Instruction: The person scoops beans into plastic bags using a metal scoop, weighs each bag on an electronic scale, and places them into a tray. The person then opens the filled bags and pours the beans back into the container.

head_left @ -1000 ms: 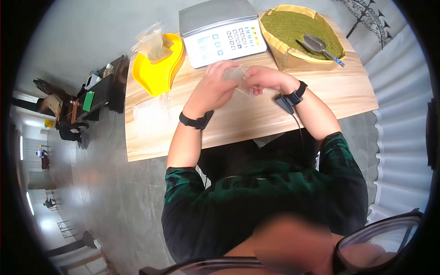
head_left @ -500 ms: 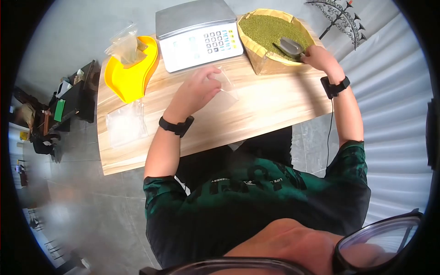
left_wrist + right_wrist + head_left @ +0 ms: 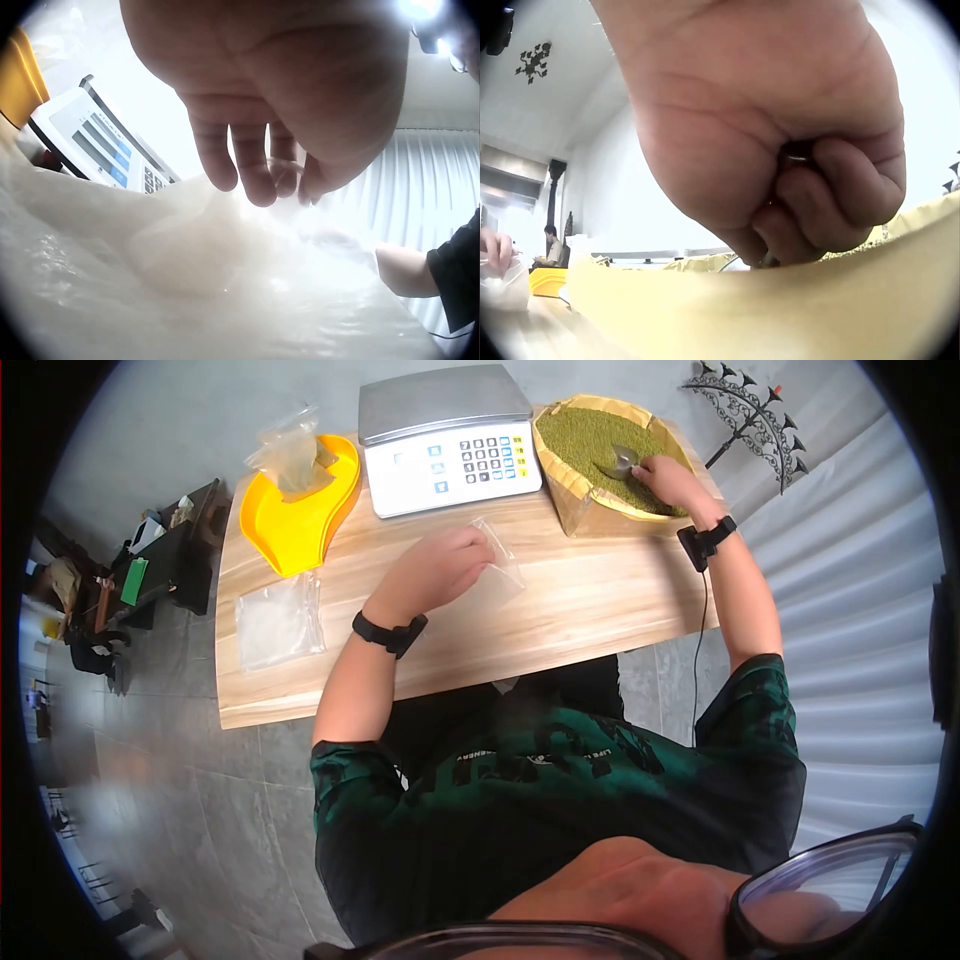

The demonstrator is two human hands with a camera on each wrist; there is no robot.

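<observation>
In the head view my left hand (image 3: 432, 570) pinches a clear plastic bag (image 3: 508, 568) above the table's middle. Its film fills the lower part of the left wrist view, below the fingertips (image 3: 259, 187). My right hand (image 3: 672, 482) grips the handle of a metal scoop (image 3: 622, 463) over the paper sack (image 3: 610, 510) at the right back. Small green beans (image 3: 580, 432) fill the sack, and the scoop's front edge dips into them. From the right wrist view, the fingers (image 3: 817, 202) curl round the handle, while the sack's wall hides the scoop's bowl.
A digital scale (image 3: 455, 475) stands at the table's back. Left of it, a yellow tray (image 3: 285, 540) carries a filled clear bag (image 3: 292, 455). Flat plastic bags (image 3: 280, 625) lie at the table's left. A cable (image 3: 698, 660) hangs from the right wrist.
My right hand has left the plastic bag, reached right to the scoop, gripped its handle and turned it into the beans. The left hand keeps the bag.
</observation>
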